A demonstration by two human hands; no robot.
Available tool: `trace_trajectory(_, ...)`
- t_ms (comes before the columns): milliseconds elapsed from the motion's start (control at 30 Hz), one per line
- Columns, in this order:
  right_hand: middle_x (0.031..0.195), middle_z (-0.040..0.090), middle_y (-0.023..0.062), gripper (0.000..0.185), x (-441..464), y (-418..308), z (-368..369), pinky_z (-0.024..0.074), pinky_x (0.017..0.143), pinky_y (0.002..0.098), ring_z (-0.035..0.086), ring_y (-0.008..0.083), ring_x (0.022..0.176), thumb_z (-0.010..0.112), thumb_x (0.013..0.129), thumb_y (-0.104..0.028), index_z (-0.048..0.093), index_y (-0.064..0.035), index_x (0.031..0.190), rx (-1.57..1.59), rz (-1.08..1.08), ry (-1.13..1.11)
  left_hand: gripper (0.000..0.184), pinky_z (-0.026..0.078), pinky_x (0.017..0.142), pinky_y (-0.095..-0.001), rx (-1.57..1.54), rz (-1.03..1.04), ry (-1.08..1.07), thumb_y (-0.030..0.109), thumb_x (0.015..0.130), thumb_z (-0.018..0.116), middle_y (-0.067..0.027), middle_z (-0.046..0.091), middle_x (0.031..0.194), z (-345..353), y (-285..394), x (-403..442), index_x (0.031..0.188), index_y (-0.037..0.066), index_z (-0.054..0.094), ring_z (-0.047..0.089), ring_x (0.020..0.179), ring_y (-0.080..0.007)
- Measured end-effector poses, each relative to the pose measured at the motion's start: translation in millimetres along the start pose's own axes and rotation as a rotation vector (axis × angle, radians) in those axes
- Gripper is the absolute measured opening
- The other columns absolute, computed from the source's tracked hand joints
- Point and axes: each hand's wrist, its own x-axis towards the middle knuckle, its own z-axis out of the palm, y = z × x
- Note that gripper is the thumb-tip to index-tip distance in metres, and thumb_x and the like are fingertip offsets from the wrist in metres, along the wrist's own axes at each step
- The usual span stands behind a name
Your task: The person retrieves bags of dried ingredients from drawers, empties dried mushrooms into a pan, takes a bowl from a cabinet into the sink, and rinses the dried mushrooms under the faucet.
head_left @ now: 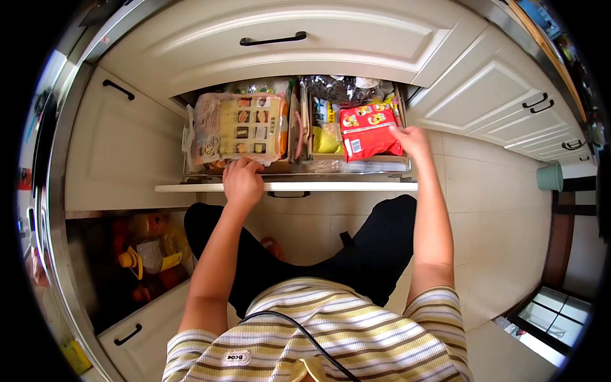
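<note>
My right hand (412,141) pinches the right side of a red packet (372,141) with cartoon faces and a barcode, over the right compartment of a pulled-out drawer. My left hand (242,183) is curled over the drawer front (350,186), with its fingertips at the lower edge of a large clear package (254,127) printed with small food pictures. That package covers most of the left compartment. Beside the red packet lies a yellow bag (326,138), and dark shiny plastic (340,89) is behind it.
Lower left, an open cabinet (95,267) holds several bottles, one with a yellow cap (127,260). A closed drawer (299,54) is directly above the open one. Cabinet doors (474,95) run along the right, and a green bin (549,177) stands on the tiled floor.
</note>
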Motion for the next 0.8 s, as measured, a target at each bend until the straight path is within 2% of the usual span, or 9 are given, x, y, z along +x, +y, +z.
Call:
trace_trajectory(33, 0.063, 0.06, 0.0039, 0.048, -9, -17, 2, 0.0434, 0.041, 0.0295, 0.055, 0.0127, 0.046, 0.066, 0.076, -0.051, 0.064, -0.0043, 0.085, 0.187, 0.18, -0.183, 0.017, 0.039, 0.088, -0.0405, 0.0, -0.007, -0.004, 0.005, 0.07, 0.055, -0.0035, 0.06, 0.091, 0, 1, 0, 0.078, 0.013, 0.067, 0.054, 0.093, -0.0254)
trace_trajectory(133, 0.061, 0.058, 0.0027, 0.031, -17, -21, 27, 0.0351, 0.032, 0.0248, 0.049, 0.0107, 0.04, 0.072, 0.076, -0.03, 0.06, -0.005, 0.09, 0.269, 0.107, -0.029, 0.021, 0.042, 0.084, -0.0418, -0.002, 0.016, -0.001, 0.001, 0.071, 0.051, -0.0055, 0.061, 0.093, -1, -1, 1, 0.08, 0.011, 0.067, 0.055, 0.092, -0.0283)
trace_trajectory(200, 0.066, 0.061, 0.0048, 0.059, -10, -7, 43, 0.0395, 0.033, 0.0271, 0.053, 0.0116, 0.043, 0.074, 0.07, -0.015, 0.046, -0.0053, 0.121, 0.546, -0.073, 0.013, 0.02, 0.044, 0.081, -0.0424, -0.006, 0.007, -0.032, 0.002, 0.071, 0.052, -0.0067, 0.061, 0.094, -7, -1, 3, 0.081, 0.01, 0.067, 0.056, 0.089, -0.03)
trace_trajectory(233, 0.071, 0.062, 0.0063, 0.05, -13, -14, 35, 0.038, 0.032, 0.0273, 0.052, 0.0123, 0.042, 0.074, 0.069, -0.008, 0.051, -0.0025, 0.113, 0.685, 0.04, -0.11, 0.021, 0.045, 0.081, -0.0413, -0.067, 0.021, -0.083, 0.004, 0.071, 0.054, -0.0105, 0.061, 0.096, -8, -5, 5, 0.089, 0.008, 0.066, 0.057, 0.091, -0.0326)
trace_trajectory(400, 0.081, 0.063, 0.0118, 0.027, -53, 34, 2, 0.0464, 0.047, 0.0279, 0.059, 0.0136, 0.06, 0.07, 0.074, -0.007, 0.055, -0.0001, 0.096, 0.4, -0.006, 0.318, 0.032, 0.046, 0.083, -0.0352, -0.521, -0.004, -0.242, 0.007, 0.072, 0.061, -0.0177, 0.058, 0.104, -30, -25, 21, 0.104, 0.003, 0.062, 0.057, 0.095, -0.0324)
trace_trajectory(433, 0.085, 0.063, 0.0122, 0.031, -85, 11, -25, 0.0494, 0.058, 0.0285, 0.061, 0.0154, 0.066, 0.07, 0.076, -0.008, 0.053, 0.0017, 0.1, 0.663, 0.127, 0.248, 0.031, 0.046, 0.083, -0.0344, -0.563, -0.034, -0.249, 0.007, 0.073, 0.06, -0.0164, 0.059, 0.102, -34, -29, 24, 0.104, 0.003, 0.062, 0.057, 0.095, -0.0302)
trace_trajectory(567, 0.089, 0.064, 0.0121, 0.028, -127, 33, -71, 0.0481, 0.051, 0.0304, 0.063, 0.0162, 0.07, 0.067, 0.082, -0.013, 0.052, 0.0006, 0.102, 0.898, 0.204, 0.483, 0.029, 0.045, 0.081, -0.0321, -0.678, -0.18, -0.286, 0.005, 0.076, 0.057, -0.0112, 0.062, 0.095, -49, -55, 43, 0.105, 0.001, 0.061, 0.057, 0.092, -0.0202)
trace_trajectory(700, 0.089, 0.064, 0.0107, 0.027, -142, 52, -89, 0.045, 0.049, 0.0285, 0.062, 0.0183, 0.067, 0.065, 0.084, -0.018, 0.053, -0.0017, 0.101, 1.1, 0.236, 0.578, 0.033, 0.045, 0.082, -0.0345, -0.544, -0.206, -0.277, 0.004, 0.073, 0.058, -0.0157, 0.061, 0.098, -48, -81, 69, 0.106, 0.001, 0.06, 0.057, 0.094, -0.0274)
trace_trajectory(800, 0.088, 0.064, 0.0106, 0.025, -141, 49, -82, 0.0434, 0.048, 0.0278, 0.061, 0.0189, 0.064, 0.065, 0.084, -0.019, 0.053, -0.0025, 0.099, 1.152, 0.226, 0.639, 0.04, 0.044, 0.087, -0.0379, -0.21, 0.12, -0.098, 0.004, 0.071, 0.059, -0.0178, 0.057, 0.11, -48, -82, 98, 0.111, 0.002, 0.057, 0.054, 0.102, -0.0341)
